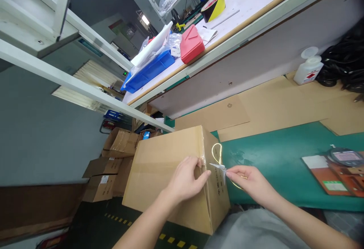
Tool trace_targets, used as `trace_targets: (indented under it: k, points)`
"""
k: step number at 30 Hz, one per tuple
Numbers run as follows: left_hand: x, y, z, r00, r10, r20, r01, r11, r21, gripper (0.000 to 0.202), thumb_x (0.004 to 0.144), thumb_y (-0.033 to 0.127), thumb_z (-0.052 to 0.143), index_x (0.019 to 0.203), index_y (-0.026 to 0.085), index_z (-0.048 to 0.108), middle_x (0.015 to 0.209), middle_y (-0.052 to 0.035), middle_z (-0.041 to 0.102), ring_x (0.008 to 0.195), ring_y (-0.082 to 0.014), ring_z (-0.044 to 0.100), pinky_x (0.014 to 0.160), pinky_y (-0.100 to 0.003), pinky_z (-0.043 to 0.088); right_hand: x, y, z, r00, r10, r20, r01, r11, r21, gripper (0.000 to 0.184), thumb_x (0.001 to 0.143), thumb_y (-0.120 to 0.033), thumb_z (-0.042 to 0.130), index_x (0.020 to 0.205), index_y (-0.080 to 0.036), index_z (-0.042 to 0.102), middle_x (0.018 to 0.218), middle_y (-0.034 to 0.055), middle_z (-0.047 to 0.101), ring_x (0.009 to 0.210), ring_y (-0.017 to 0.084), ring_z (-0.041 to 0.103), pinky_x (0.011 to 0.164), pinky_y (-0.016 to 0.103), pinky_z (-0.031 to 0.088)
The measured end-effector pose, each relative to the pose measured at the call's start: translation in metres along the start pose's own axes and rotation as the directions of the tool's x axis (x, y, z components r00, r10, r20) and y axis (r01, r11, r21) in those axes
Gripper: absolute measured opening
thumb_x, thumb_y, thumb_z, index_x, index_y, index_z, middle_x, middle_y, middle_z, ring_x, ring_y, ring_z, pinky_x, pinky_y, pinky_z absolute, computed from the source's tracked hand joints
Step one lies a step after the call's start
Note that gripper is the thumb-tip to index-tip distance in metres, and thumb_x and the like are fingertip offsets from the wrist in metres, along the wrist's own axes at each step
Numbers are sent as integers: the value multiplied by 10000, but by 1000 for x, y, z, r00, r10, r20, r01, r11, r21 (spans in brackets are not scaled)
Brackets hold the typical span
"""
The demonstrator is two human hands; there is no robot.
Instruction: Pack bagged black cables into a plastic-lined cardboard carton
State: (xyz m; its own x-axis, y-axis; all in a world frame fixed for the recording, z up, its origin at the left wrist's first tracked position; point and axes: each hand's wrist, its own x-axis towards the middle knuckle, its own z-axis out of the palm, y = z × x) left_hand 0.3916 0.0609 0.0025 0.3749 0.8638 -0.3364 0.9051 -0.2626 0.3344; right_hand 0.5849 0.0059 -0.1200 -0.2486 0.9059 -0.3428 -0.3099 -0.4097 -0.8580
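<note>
Item: cardboard box [159,154], at the left end of the green surface [256,150] as seen; what bears its underside cannot be told. Handling, as judged: walls stiff but easily dented, dry and fair to grip, smoother where taped; weight undetermined, contents hidden. Advised hold: both hands low on opposite sides, off the taped edge. Small pointed tool [218,166]: judged light, thin and sharp, to be held at its blunt end.

Right hand [253,182]: thumb and fingers pinched on the tool, its point near the box edge. Left hand [184,177]: thumb apart from the fingers, fingertips resting at that edge.

Appearance: box plain brown, clear tape [203,162] at the edge, dark print [218,188] on the end face. Tool pale; whether the gold-coloured loop [212,152] beside it is cord or handle, cannot tell
</note>
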Motion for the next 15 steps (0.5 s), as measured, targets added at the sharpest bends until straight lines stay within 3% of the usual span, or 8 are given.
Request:
trace_targets:
  k: [3, 6, 11, 15]
  points:
    - [-3, 4, -10, 998, -47, 52, 49, 998, -39, 349, 948, 495, 478, 738, 224, 408, 675, 43, 484, 647, -159, 448, 618, -304, 318, -2, 0, 4, 1000, -19, -23, 18, 999, -28, 454, 753, -620, 669, 777, -175, 758, 697, 32, 668, 640, 154, 512, 665, 299, 413]
    - [-1, 0, -15, 997, -13, 78, 22, 993, -113, 399, 988, 498, 389, 704, 218, 400, 671, 42, 486, 640, -150, 446, 615, -297, 306, -3, 1, 9, 998, -32, -48, 30, 999, -45, 432, 756, -601, 667, 760, -176, 747, 616, -1, 585, 579, 131, 431, 605, 288, 373]
    - [26, -22, -7, 988, 34, 154, -5, 982, -188, 328, 996, 418, 374, 796, 226, 550, 784, 12, 620, 755, -179, 566, 702, -302, 384, -3, 2, 12, 997, -29, -71, 23, 997, -78, 432, 776, -594, 648, 757, -172, 738, 596, -9, 538, 562, 125, 395, 550, 276, 326]
    - [39, -34, -5, 985, 52, 165, -15, 976, -217, 185, 953, 330, 451, 912, 231, 602, 826, 9, 654, 772, -177, 599, 728, -293, 425, -7, 5, 12, 995, -42, -89, 32, 993, -111, 423, 798, -582, 639, 762, -171, 732, 632, 7, 583, 587, 136, 452, 550, 271, 348]
